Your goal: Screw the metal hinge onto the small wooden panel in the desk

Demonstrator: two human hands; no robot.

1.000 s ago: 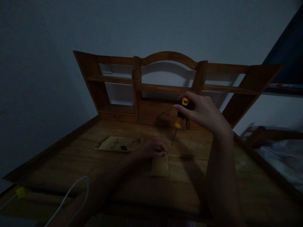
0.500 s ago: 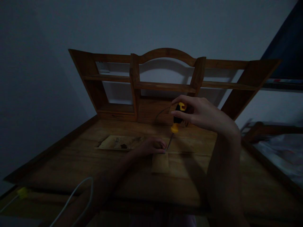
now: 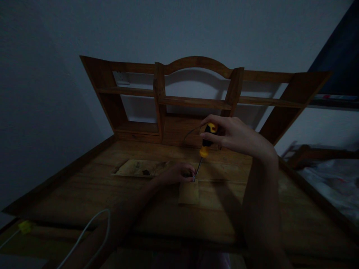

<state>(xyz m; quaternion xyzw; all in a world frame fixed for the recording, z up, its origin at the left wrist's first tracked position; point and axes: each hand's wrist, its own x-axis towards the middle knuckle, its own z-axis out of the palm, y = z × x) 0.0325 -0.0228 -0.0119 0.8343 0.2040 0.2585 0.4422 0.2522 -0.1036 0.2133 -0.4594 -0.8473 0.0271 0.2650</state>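
Note:
The room is dim. My right hand (image 3: 237,135) is closed around the black and yellow handle of a screwdriver (image 3: 205,145), held tilted with its thin blade pointing down and left. The tip rests at the top edge of a small wooden block (image 3: 189,192) lying on the wooden desk (image 3: 84,190). Just left of the tip, my left hand (image 3: 179,173) lies on the desk with its fingertips pinched on something tiny, too small to name.
A wooden hutch with shelves and an arched middle (image 3: 196,97) stands at the back of the desk. A flat pale board (image 3: 140,168) lies left of my left hand. A white cable (image 3: 86,231) curls at the near left, with a yellow object (image 3: 24,226).
My right hand has brought the screwdriver down and to the left until its tip meets the block's top edge beside my left fingertips. The left hand has stayed put.

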